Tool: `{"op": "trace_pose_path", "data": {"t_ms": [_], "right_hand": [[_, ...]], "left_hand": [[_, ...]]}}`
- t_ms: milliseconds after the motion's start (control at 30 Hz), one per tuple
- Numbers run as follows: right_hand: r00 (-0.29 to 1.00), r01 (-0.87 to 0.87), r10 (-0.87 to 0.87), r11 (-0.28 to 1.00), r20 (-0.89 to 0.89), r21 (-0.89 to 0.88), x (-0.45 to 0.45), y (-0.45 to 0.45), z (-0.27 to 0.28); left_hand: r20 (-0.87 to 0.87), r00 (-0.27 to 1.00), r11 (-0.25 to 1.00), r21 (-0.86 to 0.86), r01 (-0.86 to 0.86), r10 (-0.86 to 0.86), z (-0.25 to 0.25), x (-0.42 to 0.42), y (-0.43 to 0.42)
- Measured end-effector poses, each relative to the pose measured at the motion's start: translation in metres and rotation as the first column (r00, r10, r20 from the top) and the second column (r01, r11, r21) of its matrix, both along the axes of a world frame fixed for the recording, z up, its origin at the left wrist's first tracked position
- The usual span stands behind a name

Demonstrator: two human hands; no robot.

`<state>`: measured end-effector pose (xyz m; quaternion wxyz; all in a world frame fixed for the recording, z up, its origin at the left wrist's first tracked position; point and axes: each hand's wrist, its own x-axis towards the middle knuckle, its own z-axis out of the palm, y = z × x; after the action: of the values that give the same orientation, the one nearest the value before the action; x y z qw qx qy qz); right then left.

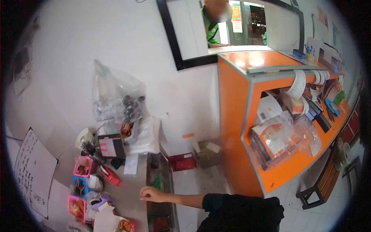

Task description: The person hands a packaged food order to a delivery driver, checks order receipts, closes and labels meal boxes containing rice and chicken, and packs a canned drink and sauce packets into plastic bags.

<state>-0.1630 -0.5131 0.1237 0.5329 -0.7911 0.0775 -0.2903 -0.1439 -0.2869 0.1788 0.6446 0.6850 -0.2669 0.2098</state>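
Note:
My right hand (151, 194) reaches left from a dark sleeve and hovers over the edge of the grey counter (133, 189). Its fingers are curled together; a small dark spot shows between them, too small to name. My left hand is out of view. Nearest to the hand on the counter are a red tape dispenser (110, 176) and a purple tape dispenser (101, 202). An open white food box (106, 220) with reddish food inside lies at the lower edge. Pink baskets (84, 165) and a blue basket (80, 186) holding small packets line the wall.
A clear plastic bag (116, 92) hangs above a stack of clear bags (145, 135). At right stands an orange counter (235, 116) with receipts and a bagged box (270, 139). Behind it, a person in green (211, 33) is at the window. A wooden bench (322, 185) is far right.

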Motion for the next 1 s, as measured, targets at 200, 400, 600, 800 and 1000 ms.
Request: {"op": "trace_pose_path", "data": {"t_ms": [200,400,600,800,1000], "right_hand": [[0.790,0.452,-0.551,0.820,0.269,0.352,-0.186,-0.007,0.032],[0.811,0.435,-0.415,0.899,0.413,0.049,-0.362,0.050,0.063],[0.686,0.718,-0.602,0.650,0.409,-0.248,-0.522,0.084,0.138],[0.353,0.910,-0.739,0.128,0.574,-0.395,-0.699,0.040,0.139],[0.161,0.878,-0.772,-0.173,0.615,-0.447,-0.857,-0.112,0.241]], "left_hand": [[-0.014,0.884,0.846,0.281,0.452,-0.468,0.007,-0.123,-0.097],[-0.204,0.665,0.668,0.065,0.741,-0.718,-0.038,-0.240,-0.130],[-0.356,0.563,0.581,0.067,0.811,-0.746,-0.049,-0.350,-0.127],[-0.531,0.621,0.531,0.335,0.778,-0.576,-0.054,-0.417,-0.145],[-0.118,0.987,0.399,0.904,0.152,-0.110,-0.127,-0.475,-0.171]]}}
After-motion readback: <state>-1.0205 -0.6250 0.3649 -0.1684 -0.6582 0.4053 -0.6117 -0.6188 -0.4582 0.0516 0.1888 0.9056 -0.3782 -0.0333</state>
